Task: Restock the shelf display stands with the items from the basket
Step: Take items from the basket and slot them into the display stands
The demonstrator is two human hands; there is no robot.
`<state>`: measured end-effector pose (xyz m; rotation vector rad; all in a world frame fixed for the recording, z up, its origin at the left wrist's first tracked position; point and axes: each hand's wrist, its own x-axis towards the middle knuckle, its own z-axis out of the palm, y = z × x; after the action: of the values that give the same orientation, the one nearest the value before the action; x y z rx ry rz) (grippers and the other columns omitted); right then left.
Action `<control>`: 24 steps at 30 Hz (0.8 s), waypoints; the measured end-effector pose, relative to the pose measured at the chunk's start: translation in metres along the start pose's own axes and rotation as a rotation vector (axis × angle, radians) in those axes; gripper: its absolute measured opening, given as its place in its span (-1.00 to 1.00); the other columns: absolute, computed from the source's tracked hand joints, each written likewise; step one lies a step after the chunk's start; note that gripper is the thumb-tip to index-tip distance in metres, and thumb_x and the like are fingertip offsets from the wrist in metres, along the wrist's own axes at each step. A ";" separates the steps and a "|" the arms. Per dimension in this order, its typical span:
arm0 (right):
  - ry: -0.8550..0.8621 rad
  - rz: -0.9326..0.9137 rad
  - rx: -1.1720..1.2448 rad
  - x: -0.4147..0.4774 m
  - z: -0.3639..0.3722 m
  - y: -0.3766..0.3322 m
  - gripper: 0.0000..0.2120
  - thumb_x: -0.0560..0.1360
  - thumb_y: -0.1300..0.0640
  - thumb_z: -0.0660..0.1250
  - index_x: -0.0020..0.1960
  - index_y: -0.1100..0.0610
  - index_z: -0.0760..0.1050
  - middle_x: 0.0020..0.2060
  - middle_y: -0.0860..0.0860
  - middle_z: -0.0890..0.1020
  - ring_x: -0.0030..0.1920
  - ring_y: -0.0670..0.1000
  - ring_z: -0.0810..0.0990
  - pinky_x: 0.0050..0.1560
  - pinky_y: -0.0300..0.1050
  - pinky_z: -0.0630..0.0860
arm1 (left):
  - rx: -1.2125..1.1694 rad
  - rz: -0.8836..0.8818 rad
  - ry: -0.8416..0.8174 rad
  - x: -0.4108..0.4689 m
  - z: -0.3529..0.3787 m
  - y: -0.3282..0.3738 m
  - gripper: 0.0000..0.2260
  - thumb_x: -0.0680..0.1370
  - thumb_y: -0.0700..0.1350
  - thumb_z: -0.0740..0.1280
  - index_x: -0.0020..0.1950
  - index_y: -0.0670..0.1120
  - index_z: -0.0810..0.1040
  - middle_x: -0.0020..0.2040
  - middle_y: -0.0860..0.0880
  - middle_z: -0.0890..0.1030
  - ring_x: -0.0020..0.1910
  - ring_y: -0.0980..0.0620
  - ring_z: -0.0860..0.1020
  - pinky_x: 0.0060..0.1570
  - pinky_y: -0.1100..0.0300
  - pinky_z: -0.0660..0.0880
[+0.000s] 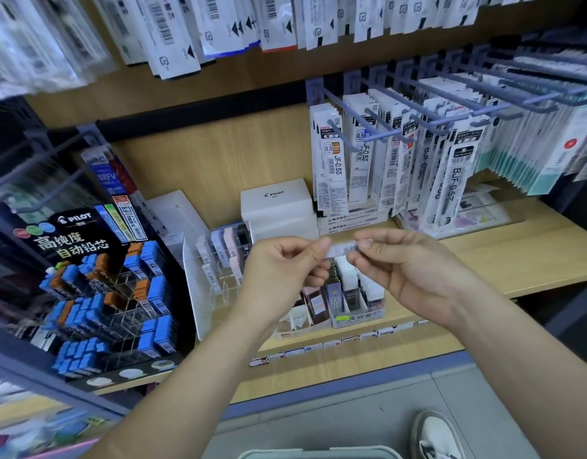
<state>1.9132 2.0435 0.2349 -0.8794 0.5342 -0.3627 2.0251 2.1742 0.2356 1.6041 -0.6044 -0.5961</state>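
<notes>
Both hands hold one small white lead case (343, 249) with a barcode, level in front of the shelf. My left hand (280, 270) pinches its left end and my right hand (406, 271) pinches its right end. Just behind and below them stands a clear acrylic display stand (216, 270) with pale lead cases in its slots, and a low cardboard tray (355, 318) of dark and white cases, partly hidden by my hands. The pale rim of the basket (315, 453) shows at the bottom edge.
A black Pilot stand (96, 293) with blue and orange lead cases fills the left. White Pilot boxes (275, 207) sit at the shelf's back. Refill packs hang on hooks (401, 160) at upper right. My shoe (438, 437) is on the grey floor.
</notes>
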 end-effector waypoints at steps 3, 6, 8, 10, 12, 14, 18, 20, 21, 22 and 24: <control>0.013 -0.036 -0.018 0.000 0.004 0.001 -0.88 0.50 0.42 0.29 -0.04 0.31 0.58 -0.36 0.10 0.67 -0.28 0.02 0.71 -0.25 -0.27 0.62 | -0.079 -0.091 -0.009 0.001 -0.005 0.000 -0.81 0.44 -0.09 0.42 -0.21 -0.22 0.65 -0.36 -0.13 0.62 -0.43 0.05 0.54 -0.38 0.28 0.52; 0.020 -0.038 -0.053 0.003 0.007 0.003 -0.88 0.51 0.37 0.29 -0.01 0.31 0.59 -0.33 0.12 0.68 -0.26 0.05 0.71 -0.21 -0.22 0.65 | -0.223 -0.120 -0.022 0.001 -0.011 -0.001 -0.79 0.32 -0.13 0.45 -0.13 -0.23 0.66 -0.31 -0.17 0.63 -0.42 0.04 0.56 -0.39 0.30 0.53; 0.039 -0.040 -0.085 0.006 0.010 0.005 -0.89 0.49 0.36 0.33 -0.03 0.31 0.61 -0.29 0.15 0.69 -0.30 0.03 0.69 -0.27 -0.24 0.64 | -0.276 -0.119 -0.022 0.002 -0.018 -0.003 -0.78 0.27 -0.20 0.45 -0.10 -0.21 0.66 -0.29 -0.16 0.64 -0.38 0.04 0.59 -0.33 0.30 0.56; 0.030 -0.041 -0.145 0.007 0.014 0.008 -0.91 0.44 0.38 0.37 -0.12 0.28 0.64 -0.32 0.14 0.67 -0.37 -0.03 0.64 -0.34 -0.28 0.60 | -0.293 -0.099 -0.009 0.002 -0.027 -0.003 -0.79 0.28 -0.23 0.44 -0.10 -0.19 0.66 -0.28 -0.12 0.65 -0.34 0.06 0.60 -0.26 0.30 0.57; -0.017 -0.030 -0.260 0.008 0.022 0.013 -0.90 0.40 0.39 0.40 -0.20 0.25 0.67 -0.35 0.12 0.67 -0.41 -0.05 0.61 -0.37 -0.29 0.58 | -0.287 -0.075 0.008 0.002 -0.038 -0.002 -0.81 0.32 -0.23 0.41 -0.09 -0.20 0.66 -0.28 -0.12 0.66 -0.32 0.06 0.60 -0.23 0.31 0.57; -0.076 -0.006 -0.360 0.008 0.032 0.020 -0.92 0.39 0.37 0.43 -0.18 0.24 0.66 -0.32 0.13 0.69 -0.40 -0.04 0.62 -0.38 -0.29 0.57 | -0.240 -0.043 0.036 0.000 -0.051 0.002 -0.85 0.37 -0.26 0.40 -0.08 -0.20 0.65 -0.30 -0.12 0.65 -0.34 0.07 0.60 -0.26 0.32 0.57; -0.056 -0.005 -0.401 0.014 0.048 0.030 -0.92 0.45 0.36 0.42 -0.10 0.24 0.63 -0.18 0.26 0.70 -0.31 0.06 0.61 -0.36 -0.25 0.58 | -0.045 0.117 0.267 0.002 -0.093 0.011 -0.90 0.45 -0.31 0.41 -0.08 -0.15 0.65 -0.28 -0.10 0.68 -0.33 0.06 0.62 -0.25 0.32 0.55; -0.005 -0.022 -0.437 0.018 0.051 0.033 -0.93 0.51 0.35 0.37 -0.07 0.25 0.62 -0.19 0.25 0.70 -0.30 0.06 0.59 -0.34 -0.25 0.58 | 0.101 0.202 0.390 0.005 -0.120 0.014 -0.90 0.47 -0.29 0.41 -0.08 -0.12 0.66 -0.25 -0.07 0.68 -0.30 0.08 0.64 -0.22 0.33 0.55; 0.006 -0.026 -0.456 0.020 0.053 0.035 -0.92 0.53 0.35 0.34 -0.05 0.25 0.62 -0.21 0.23 0.70 -0.30 0.04 0.58 -0.33 -0.25 0.57 | 0.192 0.214 0.428 0.006 -0.133 0.012 -0.89 0.48 -0.29 0.41 -0.07 -0.11 0.66 -0.24 -0.05 0.68 -0.30 0.11 0.64 -0.22 0.34 0.55; 0.009 -0.027 -0.475 0.021 0.054 0.036 -0.90 0.54 0.34 0.33 -0.05 0.25 0.62 -0.23 0.21 0.69 -0.31 0.03 0.58 -0.33 -0.24 0.57 | 0.279 0.201 0.448 0.007 -0.144 0.007 -0.89 0.48 -0.28 0.41 -0.05 -0.10 0.65 -0.22 -0.02 0.67 -0.30 0.15 0.65 -0.21 0.35 0.55; 0.004 -0.021 -0.510 0.023 0.057 0.039 -0.88 0.54 0.35 0.31 -0.05 0.25 0.62 -0.26 0.16 0.68 -0.34 0.00 0.58 -0.33 -0.24 0.57 | 0.422 0.147 0.447 0.010 -0.158 -0.008 -0.88 0.48 -0.25 0.42 -0.04 -0.07 0.67 -0.19 0.00 0.68 -0.25 0.14 0.66 -0.11 0.25 0.59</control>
<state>1.9678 2.0912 0.2265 -1.3762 0.6336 -0.2487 2.1412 2.2822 0.2443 1.9867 -0.5232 0.0149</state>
